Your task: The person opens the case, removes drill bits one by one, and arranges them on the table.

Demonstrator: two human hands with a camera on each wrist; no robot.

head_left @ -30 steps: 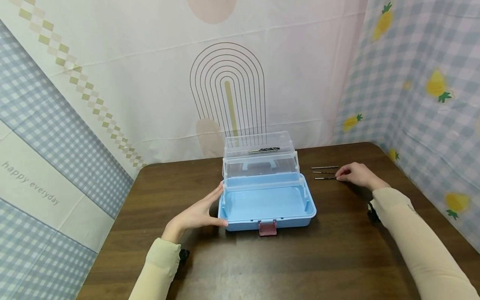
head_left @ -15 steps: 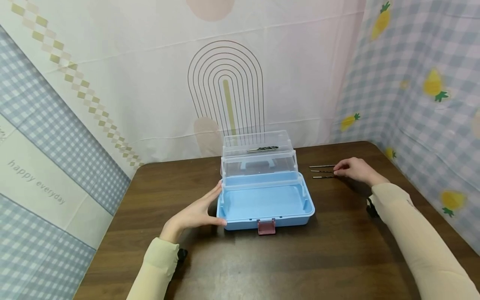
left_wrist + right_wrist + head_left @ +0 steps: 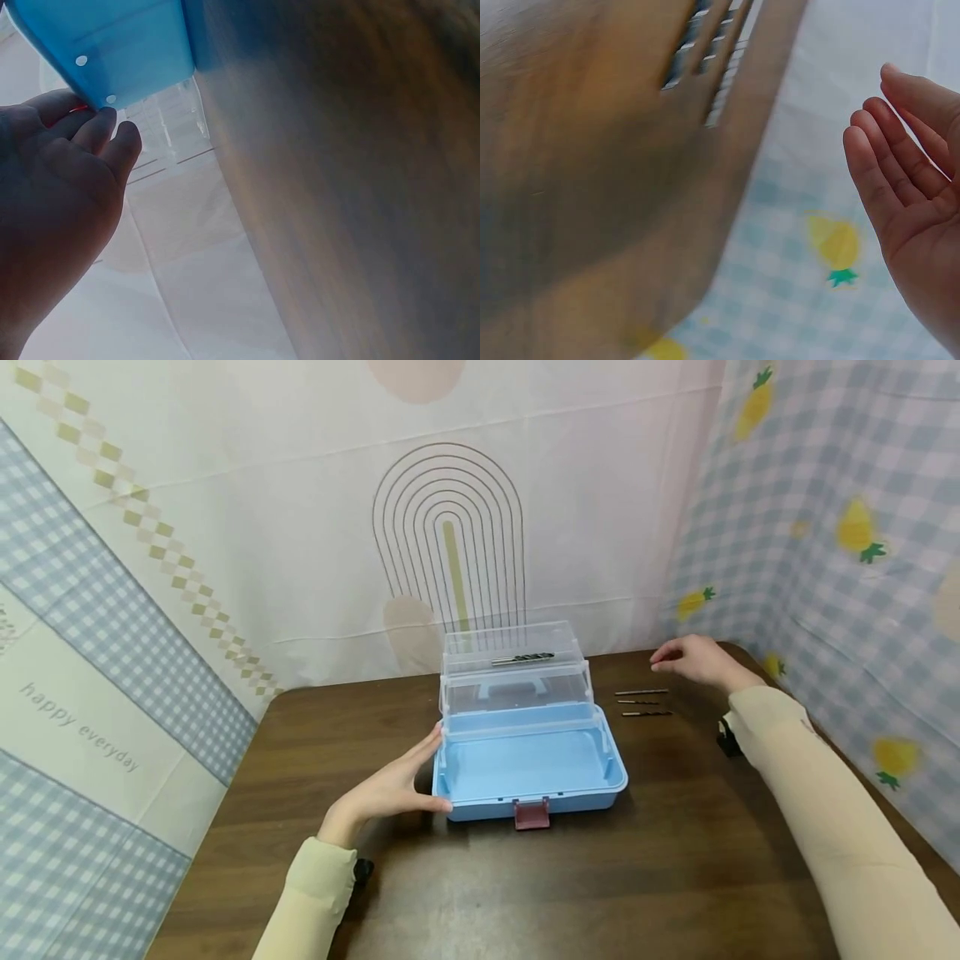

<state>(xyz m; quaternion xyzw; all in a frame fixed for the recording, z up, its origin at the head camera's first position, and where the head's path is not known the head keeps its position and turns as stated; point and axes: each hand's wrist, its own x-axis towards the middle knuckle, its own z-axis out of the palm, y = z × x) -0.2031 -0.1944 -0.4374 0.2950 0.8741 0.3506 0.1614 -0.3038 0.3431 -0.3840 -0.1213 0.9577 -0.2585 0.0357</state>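
A light-blue toolbox point(image 3: 525, 767) stands open on the table, with its clear stepped trays point(image 3: 517, 689) raised at the back. My left hand point(image 3: 386, 789) grips its left end, thumb at the front corner and fingers along the side; in the left wrist view the fingertips point(image 3: 105, 120) bend at the box's edge. A thick dark drill bit point(image 3: 522, 659) lies in the upper clear tray. Right of the box, three thin drill bits point(image 3: 641, 692) lie side by side on the wood. Just behind them hovers my right hand point(image 3: 697, 660), fingers loosely bent, holding nothing.
The brown wooden table point(image 3: 480, 893) carries the box and bits. A maroon latch point(image 3: 532, 814) hangs at the box's front. A pale printed cloth point(image 3: 315, 527) rises behind the table, and a checked pineapple-print cloth point(image 3: 825, 610) borders the right side.
My right hand has moved from the front thin drill bit backward, past the rear one, and up. All three bits now show fully. The left hand stays on the toolbox.
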